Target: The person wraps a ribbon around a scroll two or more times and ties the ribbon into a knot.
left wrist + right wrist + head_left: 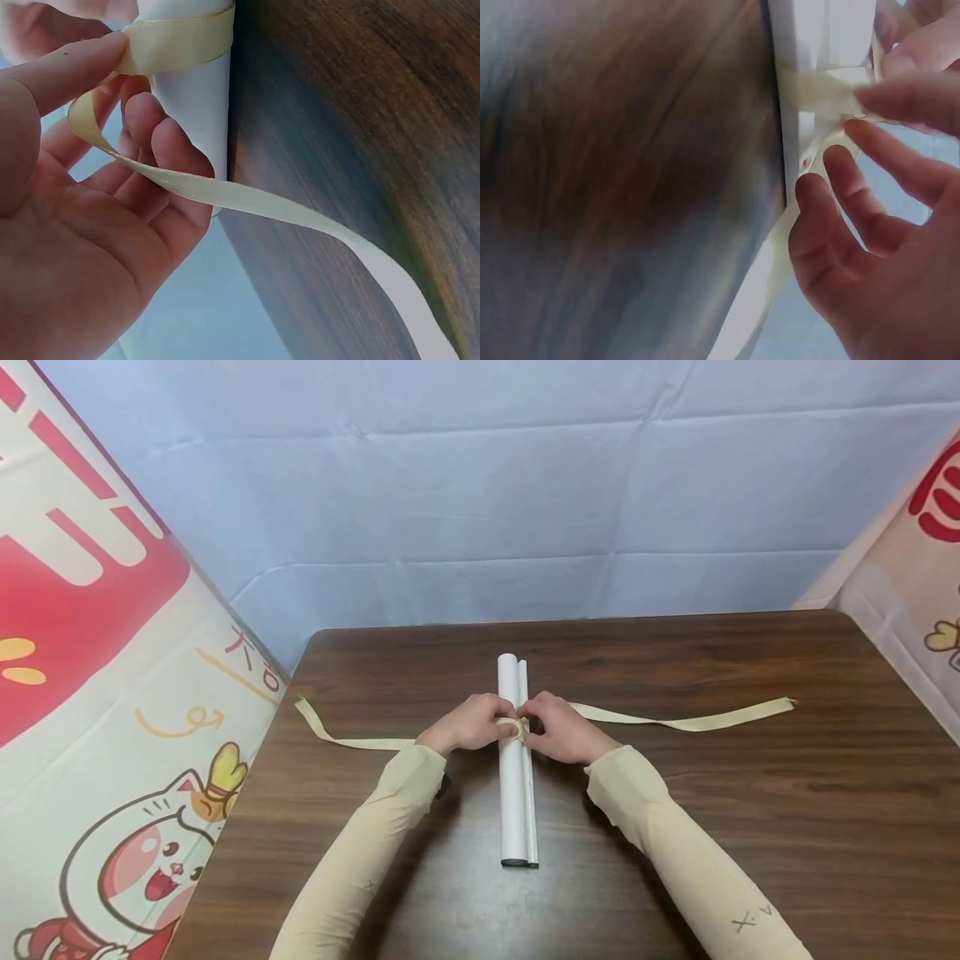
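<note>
A white paper roll lies lengthwise on the table, a thinner roll along its right side. Round its middle runs a cream ribbon. My left hand pinches the ribbon at the roll; in the left wrist view its thumb presses by the band and a loop passes over the fingers. From the other side my right hand pinches the ribbon between thumb and index finger, the other fingers loosely bent in the right wrist view. Both sets of fingertips meet over the roll and partly hide the crossing.
The ribbon's left tail trails to the table's left edge, and its right tail stretches far to the right. Beneath everything is a dark wood-grain table. A pale blue cloth hangs behind, with printed cartoon panels at both sides.
</note>
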The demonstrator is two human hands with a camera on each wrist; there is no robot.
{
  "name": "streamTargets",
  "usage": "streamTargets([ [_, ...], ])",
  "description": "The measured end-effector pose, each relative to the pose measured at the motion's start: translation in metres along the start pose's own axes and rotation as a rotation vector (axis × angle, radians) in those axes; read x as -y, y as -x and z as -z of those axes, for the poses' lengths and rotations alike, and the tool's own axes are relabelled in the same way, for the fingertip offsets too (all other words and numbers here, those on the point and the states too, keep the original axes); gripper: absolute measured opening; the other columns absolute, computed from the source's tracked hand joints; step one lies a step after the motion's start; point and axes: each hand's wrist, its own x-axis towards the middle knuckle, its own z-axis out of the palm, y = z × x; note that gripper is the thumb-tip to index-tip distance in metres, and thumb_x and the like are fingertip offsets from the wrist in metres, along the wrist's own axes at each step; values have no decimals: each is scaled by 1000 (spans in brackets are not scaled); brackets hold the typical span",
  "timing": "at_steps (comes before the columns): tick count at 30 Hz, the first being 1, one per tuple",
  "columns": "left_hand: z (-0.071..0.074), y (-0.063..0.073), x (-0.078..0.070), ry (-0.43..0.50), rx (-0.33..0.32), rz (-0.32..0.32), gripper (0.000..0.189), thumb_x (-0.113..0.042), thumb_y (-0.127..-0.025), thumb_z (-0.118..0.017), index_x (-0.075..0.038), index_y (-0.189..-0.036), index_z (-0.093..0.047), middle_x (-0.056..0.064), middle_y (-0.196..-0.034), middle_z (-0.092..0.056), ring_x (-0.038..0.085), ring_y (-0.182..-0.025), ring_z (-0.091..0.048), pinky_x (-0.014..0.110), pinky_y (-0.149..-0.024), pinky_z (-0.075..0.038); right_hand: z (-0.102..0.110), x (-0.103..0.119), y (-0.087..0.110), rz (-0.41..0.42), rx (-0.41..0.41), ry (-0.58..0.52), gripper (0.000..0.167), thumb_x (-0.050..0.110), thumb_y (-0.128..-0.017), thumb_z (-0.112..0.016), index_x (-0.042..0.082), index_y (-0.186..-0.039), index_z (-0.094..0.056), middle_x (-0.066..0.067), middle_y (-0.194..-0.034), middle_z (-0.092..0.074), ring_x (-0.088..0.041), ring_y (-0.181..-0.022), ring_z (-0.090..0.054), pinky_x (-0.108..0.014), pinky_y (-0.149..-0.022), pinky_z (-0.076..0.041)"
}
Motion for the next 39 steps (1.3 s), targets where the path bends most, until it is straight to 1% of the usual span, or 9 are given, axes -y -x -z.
streamTargets([
  [4, 0, 0, 1, 15, -18, 1, 10, -18, -92, -64, -10, -93, -69, 0, -86, -67, 12, -76, -53, 22, -70, -42, -2, 2, 3, -8, -7, -20, 31, 18, -85, -67, 4, -113, -66, -14, -112, -55, -27, -98, -50, -41, -84, -43],
  [9, -1, -1, 1, 23, -48, -6, 9, -19, -90, -67, -12, -93, -70, -2, -87, -69, 11, -78, -55, 22, -72, -43, -6, -1, 3, 5, -20, -52, 15, 15, -86, -67, 6, -97, -68, -13, -103, -56, -25, -93, -50, -36, -80, -42],
  [13, -2, -1, 0, 43, -60, -18, 9, -19, -90, -68, -12, -94, -70, 0, -91, -68, 12, -80, -55, 22, -72, -44, -7, -5, 5, 27, -23, -68, 4, 10, -88, -64, 7, -90, -67, -11, -95, -55, -23, -89, -50, -35, -79, -41],
  [17, -4, -1, 1, 63, -73, -36, 8, -17, -90, -68, -11, -95, -70, 2, -93, -66, 12, -80, -55, 21, -71, -44, -8, -8, 6, 39, 3, -72, 8, 9, -91, -60, 8, -87, -67, -9, -93, -54, -22, -90, -48, -36, -80, -40],
  [20, -5, -1, 0, 73, -82, -41, 9, -17, -89, -68, -11, -96, -71, 1, -96, -67, 11, -81, -56, 20, -72, -45, -8, -11, 5, 38, 33, -73, 11, 8, -93, -56, 8, -88, -66, -10, -94, -54, -23, -91, -47, -36, -81, -39],
  [27, -9, -1, 1, 102, -75, -34, 9, -19, -91, -66, -14, -96, -71, -1, -91, -71, 10, -76, -56, 20, -68, -44, -7, -13, 6, -20, 87, -110, 15, 5, -93, -50, 6, -92, -64, -12, -101, -53, -26, -98, -46, -37, -85, -38],
  [31, -11, 0, 2, 108, -82, -43, 8, -17, -91, -64, -14, -95, -70, -1, -91, -71, 9, -79, -57, 20, -72, -45, -7, -13, 6, -34, 84, -125, 14, 6, -91, -51, 6, -88, -64, -12, -100, -53, -26, -98, -46, -36, -85, -37],
  [34, -12, 0, 2, 106, -85, -46, 7, -16, -91, -64, -14, -95, -69, -1, -91, -71, 9, -80, -58, 20, -74, -46, -7, -12, 5, -18, 71, -125, 11, 5, -88, -54, 6, -84, -64, -11, -95, -53, -25, -94, -46, -34, -82, -36],
  [39, -12, -1, 1, 115, -61, -42, 6, -14, -89, -66, -13, -93, -69, 0, -91, -72, 8, -78, -58, 19, -71, -47, -6, -11, 5, 3, 37, -105, 8, 1, -83, -59, 5, -81, -66, -9, -86, -57, -22, -88, -49, -33, -79, -38],
])
